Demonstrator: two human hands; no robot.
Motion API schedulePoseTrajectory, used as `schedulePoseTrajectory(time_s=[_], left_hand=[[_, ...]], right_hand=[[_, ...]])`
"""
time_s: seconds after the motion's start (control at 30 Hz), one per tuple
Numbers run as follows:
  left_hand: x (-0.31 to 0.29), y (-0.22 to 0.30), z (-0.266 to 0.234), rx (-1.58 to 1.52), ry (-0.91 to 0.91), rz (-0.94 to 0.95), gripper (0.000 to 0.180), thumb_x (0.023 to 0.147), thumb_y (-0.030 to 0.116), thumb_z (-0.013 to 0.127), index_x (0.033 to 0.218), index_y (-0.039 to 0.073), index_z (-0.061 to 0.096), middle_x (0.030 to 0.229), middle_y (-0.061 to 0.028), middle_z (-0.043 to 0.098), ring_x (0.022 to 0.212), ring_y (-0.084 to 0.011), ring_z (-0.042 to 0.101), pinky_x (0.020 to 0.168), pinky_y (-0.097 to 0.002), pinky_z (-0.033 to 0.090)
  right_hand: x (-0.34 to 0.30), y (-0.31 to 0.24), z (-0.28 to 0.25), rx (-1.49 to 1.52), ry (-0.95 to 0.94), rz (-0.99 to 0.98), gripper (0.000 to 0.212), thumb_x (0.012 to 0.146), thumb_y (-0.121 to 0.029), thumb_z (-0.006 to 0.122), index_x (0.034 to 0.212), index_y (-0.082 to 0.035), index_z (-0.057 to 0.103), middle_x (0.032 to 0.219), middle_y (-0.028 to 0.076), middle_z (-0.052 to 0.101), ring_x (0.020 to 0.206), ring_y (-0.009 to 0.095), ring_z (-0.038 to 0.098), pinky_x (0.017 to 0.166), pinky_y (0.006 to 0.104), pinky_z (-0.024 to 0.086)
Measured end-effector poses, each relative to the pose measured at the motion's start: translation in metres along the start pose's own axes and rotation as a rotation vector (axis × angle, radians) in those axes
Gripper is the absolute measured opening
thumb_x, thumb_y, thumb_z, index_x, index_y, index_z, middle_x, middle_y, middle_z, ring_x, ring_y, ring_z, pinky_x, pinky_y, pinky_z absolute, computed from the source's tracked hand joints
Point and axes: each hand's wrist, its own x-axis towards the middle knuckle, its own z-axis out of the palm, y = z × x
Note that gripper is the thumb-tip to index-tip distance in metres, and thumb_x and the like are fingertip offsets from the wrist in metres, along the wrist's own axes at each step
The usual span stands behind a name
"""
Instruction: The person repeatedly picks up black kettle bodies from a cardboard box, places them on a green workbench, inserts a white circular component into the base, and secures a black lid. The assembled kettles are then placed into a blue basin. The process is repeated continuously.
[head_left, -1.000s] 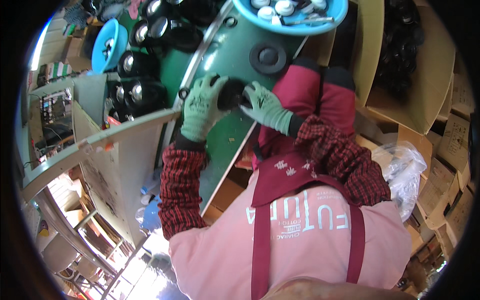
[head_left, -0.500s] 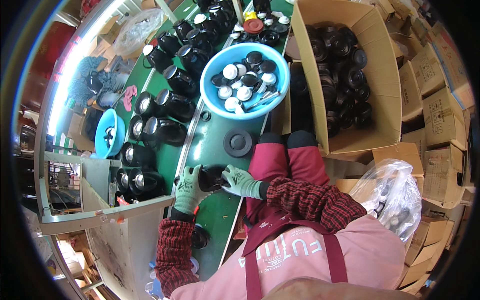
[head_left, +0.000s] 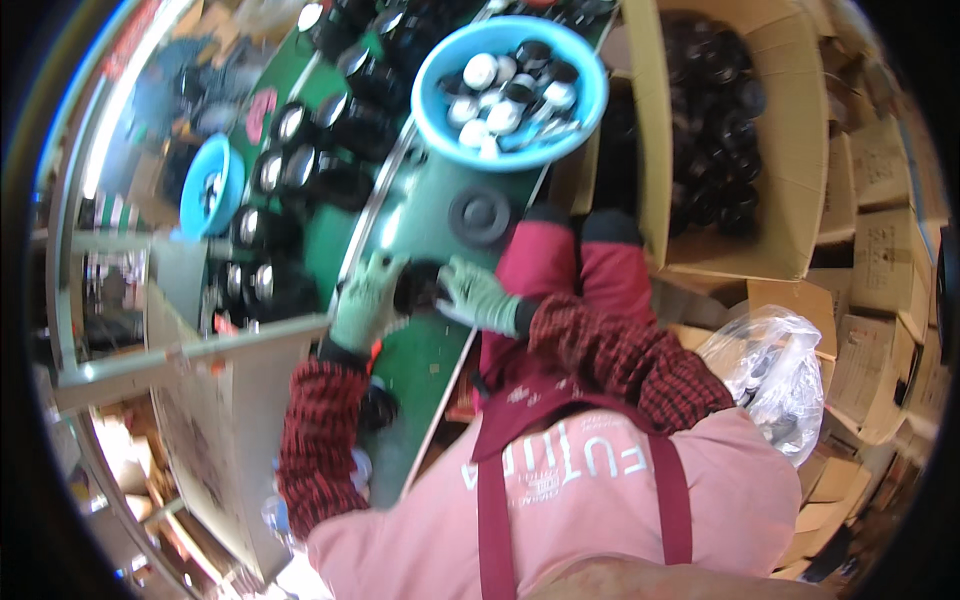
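Observation:
Both my hands wear pale green gloves with dark cuffs. Between them is a black, glossy, rounded part (head_left: 418,288), held low over the green tabletop (head_left: 425,365). My left hand (head_left: 366,300) closes on its left side, and my right hand (head_left: 482,297) grips its right edge. Motion blur and the gloves hide the part's exact kind. Just beyond it a flat black ridged disc (head_left: 478,216) lies on the green surface. A light blue basin (head_left: 425,120) farther off holds white and black caps with some slim shiny pieces.
Several black jugs (head_left: 330,178) line the table's left side. A smaller blue basin (head_left: 230,185) stands beyond them. At the right, an open cardboard box (head_left: 790,220) holds black round parts. A clear plastic bag (head_left: 775,370) and stacked cartons (head_left: 875,255) stand near my right side.
The whole view has shifted, so the table, basins and box sit higher in the picture, and it is blurrier. Both hands still hold the black part.

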Motion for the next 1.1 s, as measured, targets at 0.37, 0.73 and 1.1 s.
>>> schedulePoseTrajectory(time_s=[0.37, 0.73, 1.1], left_hand=[[-0.002, 0.001, -0.014, 0.205, -0.147, -0.206, 0.098, 0.067, 0.021, 0.093, 0.151, 0.017, 0.042, 0.147, -0.0141, 0.049, 0.131, -0.0363, 0.053, 0.106, -0.0429, 0.051], [0.006, 0.012, -0.035, 0.331, -0.084, -0.272, 0.103, 0.069, 0.025, 0.092, 0.156, 0.019, 0.037, 0.137, -0.0139, 0.056, 0.125, -0.0317, 0.060, 0.102, -0.0409, 0.052], [0.015, 0.024, -0.021, 0.191, -0.258, -0.268, 0.079, 0.068, 0.023, 0.092, 0.138, 0.010, 0.056, 0.124, -0.0138, 0.062, 0.111, -0.0313, 0.064, 0.094, -0.0457, 0.053]], right_hand=[[0.006, -0.006, -0.012, -0.022, -0.182, 0.145, 0.045, 0.090, -0.043, 0.070, 0.118, -0.009, 0.059, 0.119, 0.020, 0.055, 0.104, 0.038, 0.065, 0.089, 0.0471, 0.054], [0.006, -0.004, -0.011, -0.004, -0.204, 0.146, 0.045, 0.089, -0.043, 0.072, 0.114, -0.008, 0.058, 0.118, 0.021, 0.055, 0.103, 0.038, 0.066, 0.088, 0.0474, 0.054], [0.003, -0.004, -0.008, -0.030, -0.105, 0.080, 0.041, 0.087, -0.038, 0.074, 0.109, -0.007, 0.059, 0.112, 0.020, 0.058, 0.097, 0.037, 0.067, 0.083, 0.0468, 0.055]])
